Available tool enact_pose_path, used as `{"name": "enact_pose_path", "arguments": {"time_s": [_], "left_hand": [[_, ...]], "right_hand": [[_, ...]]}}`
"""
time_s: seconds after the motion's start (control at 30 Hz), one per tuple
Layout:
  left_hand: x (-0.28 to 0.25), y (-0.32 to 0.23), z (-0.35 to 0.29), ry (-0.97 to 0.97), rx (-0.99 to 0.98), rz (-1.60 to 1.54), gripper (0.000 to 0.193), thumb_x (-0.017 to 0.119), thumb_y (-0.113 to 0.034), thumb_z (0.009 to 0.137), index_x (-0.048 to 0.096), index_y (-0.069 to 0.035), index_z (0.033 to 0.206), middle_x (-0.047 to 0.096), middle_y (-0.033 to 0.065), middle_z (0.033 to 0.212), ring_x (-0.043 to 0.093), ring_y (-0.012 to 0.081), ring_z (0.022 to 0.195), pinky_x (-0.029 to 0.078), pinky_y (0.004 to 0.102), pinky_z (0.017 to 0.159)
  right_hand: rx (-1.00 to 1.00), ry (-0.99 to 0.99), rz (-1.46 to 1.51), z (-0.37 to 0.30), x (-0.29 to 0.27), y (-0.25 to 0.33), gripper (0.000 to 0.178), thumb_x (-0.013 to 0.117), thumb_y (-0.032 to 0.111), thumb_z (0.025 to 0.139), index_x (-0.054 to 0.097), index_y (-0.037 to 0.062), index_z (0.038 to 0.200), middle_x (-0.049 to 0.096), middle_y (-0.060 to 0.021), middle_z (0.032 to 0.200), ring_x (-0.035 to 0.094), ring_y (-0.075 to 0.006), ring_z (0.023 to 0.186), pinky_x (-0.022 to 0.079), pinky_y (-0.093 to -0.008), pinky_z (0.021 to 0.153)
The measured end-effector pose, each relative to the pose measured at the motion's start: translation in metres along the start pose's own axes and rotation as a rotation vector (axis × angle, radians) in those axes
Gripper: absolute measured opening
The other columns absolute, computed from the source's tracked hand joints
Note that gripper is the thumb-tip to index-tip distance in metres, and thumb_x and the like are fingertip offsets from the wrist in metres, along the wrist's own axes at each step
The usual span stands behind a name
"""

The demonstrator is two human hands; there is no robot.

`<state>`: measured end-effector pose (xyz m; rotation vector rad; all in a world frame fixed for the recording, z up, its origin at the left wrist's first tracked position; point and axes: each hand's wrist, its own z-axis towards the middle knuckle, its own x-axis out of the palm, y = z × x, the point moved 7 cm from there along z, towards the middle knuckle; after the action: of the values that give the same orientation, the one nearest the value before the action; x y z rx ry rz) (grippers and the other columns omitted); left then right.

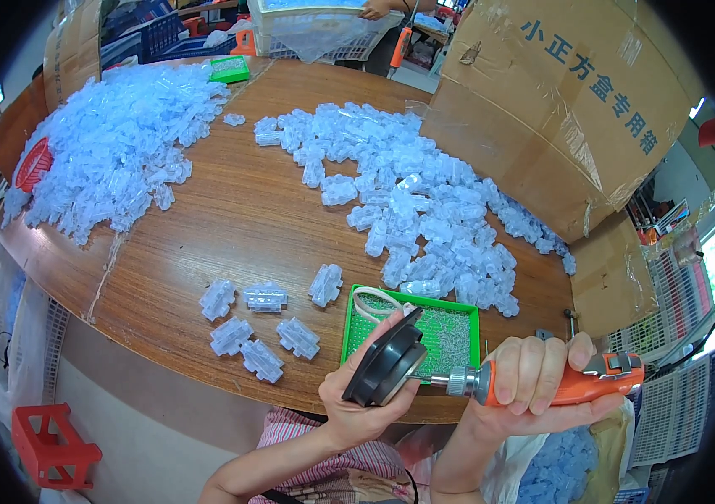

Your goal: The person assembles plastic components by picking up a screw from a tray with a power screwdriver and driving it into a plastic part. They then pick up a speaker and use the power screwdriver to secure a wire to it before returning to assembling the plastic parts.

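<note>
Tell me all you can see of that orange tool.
The orange tool looks like a powered screwdriver: a plastic-looking body with a dark lever, a ridged grey-blue collar and a thin metallic bit. It is held nearly level in the right hand, bit pointing left, near the table's close edge. The bit ends by the black round thing; whether they touch is unclear.

Left hand (351,406) partly hidden (behind black disc (385,359)); grey bits (450,334) too small to tell.
</note>
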<state>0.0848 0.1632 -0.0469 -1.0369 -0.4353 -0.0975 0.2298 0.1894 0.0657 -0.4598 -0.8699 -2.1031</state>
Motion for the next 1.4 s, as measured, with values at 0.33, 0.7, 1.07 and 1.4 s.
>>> {"name": "enact_pose_path", "arguments": {"time_s": [0.33,0.7,1.07,1.4], "left_hand": [[0.0001,0.0026,-0.0017,0.000,-0.022,-0.039,0.066,0.069,0.005,0.069,0.044,0.006,0.129,0.056,0.0130,0.124,0.059,0.0110,0.101,0.046,0.0231,0.085],[0.0000,0.0027,-0.0020,0.001,-0.036,-0.026,0.066,0.070,0.004,0.069,0.044,0.005,0.130,0.057,0.0113,0.123,0.059,0.0090,0.099,0.046,0.0220,0.084],[0.0003,0.0020,-0.0014,0.010,-0.017,0.010,0.065,0.070,0.004,0.069,0.045,0.005,0.129,0.057,0.0120,0.123,0.060,0.0091,0.098,0.047,0.0215,0.083],[0.0001,0.0004,-0.0007,-0.001,-0.010,0.064,0.065,0.070,0.003,0.069,0.045,0.005,0.129,0.059,0.0114,0.119,0.060,0.0088,0.096,0.047,0.0216,0.082]], "right_hand": [[0.005,-0.004,0.003,-0.0007,-0.0017,0.0002,0.062,0.044,0.063,0.085,0.051,0.0031,0.096,0.048,-0.0021,0.050,0.042,-0.0097,0.038,0.038,-0.0241,0.036],[0.033,0.005,0.022,0.0002,-0.0007,-0.0004,0.062,0.045,0.064,0.084,0.051,0.0036,0.096,0.047,-0.0025,0.049,0.042,-0.0101,0.037,0.039,-0.0253,0.036],[0.032,-0.009,0.009,-0.0001,-0.0017,0.0009,0.061,0.043,0.063,0.085,0.052,0.0036,0.095,0.048,-0.0029,0.048,0.043,-0.0105,0.037,0.040,-0.0259,0.036],[0.035,-0.002,-0.015,0.0014,-0.0014,0.0019,0.062,0.043,0.064,0.085,0.052,0.0036,0.096,0.047,-0.0020,0.048,0.042,-0.0099,0.037,0.040,-0.0253,0.036]]}}
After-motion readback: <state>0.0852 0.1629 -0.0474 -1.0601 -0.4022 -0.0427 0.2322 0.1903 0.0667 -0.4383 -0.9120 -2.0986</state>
